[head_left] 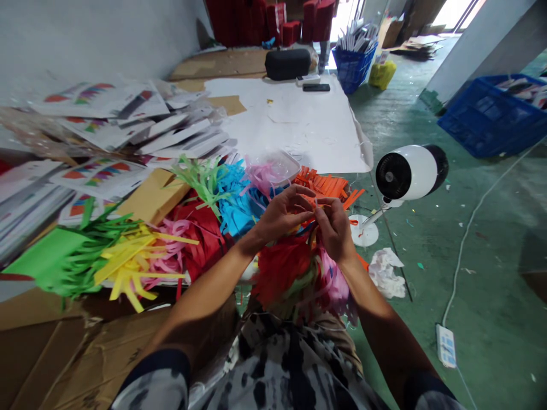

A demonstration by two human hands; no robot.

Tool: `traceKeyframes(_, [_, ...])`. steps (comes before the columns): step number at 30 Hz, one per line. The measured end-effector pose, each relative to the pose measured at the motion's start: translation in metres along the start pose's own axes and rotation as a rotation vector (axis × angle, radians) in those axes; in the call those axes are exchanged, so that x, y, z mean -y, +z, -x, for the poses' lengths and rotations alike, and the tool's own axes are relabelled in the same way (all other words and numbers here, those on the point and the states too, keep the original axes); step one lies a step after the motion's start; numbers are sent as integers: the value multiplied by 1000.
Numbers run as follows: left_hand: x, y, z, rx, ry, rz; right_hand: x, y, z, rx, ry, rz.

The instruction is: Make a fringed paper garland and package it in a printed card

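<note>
Left hand and right hand are held close together, fingertips nearly meeting; whether anything is pinched cannot be told. Directly beneath them, a red, green and pink bundle of fringed paper is hung. Orange fringed paper is spread beyond.

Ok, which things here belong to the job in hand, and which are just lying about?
Likely the job's: bright red fringe at the left hand; orange fringe; blue fringe; bright green fringe; yellow fringe.

Probably just lying about: black case; fan; crumpled white wad; power strip.
</note>
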State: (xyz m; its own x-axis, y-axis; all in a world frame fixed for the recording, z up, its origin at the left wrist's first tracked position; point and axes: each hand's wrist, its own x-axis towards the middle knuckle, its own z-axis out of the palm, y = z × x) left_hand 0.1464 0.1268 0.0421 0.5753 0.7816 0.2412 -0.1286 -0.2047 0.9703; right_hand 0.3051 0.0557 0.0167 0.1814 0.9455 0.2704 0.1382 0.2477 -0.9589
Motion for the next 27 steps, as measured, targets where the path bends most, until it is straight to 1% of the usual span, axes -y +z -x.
traceKeyframes(3, [-2,1,2,-19,17,-12,0,-1,0,-44,-20,45])
traceKeyframes(9, [-3,4,-4,-121,-18,-75,3,0,2,-40,-51,83])
traceKeyframes(12, [-3,7,-7,-153,61,-103,5,0,2,-31,-54,88])
traceKeyframes(16, [-6,8,-4,-119,153,-206,6,1,2,-27,-37,94])
traceKeyframes(18, [-6,8,-1,-144,163,-239,7,1,2,-17,-40,70])
traceKeyframes(20, [-4,9,1,-181,164,-228,7,1,2,-2,-48,58])
traceKeyframes(23, [0,10,6,-196,153,-198,7,1,2,9,-71,101])
traceKeyframes(25, [1,7,11,-188,136,-222,4,0,1,7,-80,137])
traceKeyframes(27, [-3,-3,19,-201,119,-299,1,-2,0,-6,-72,160])
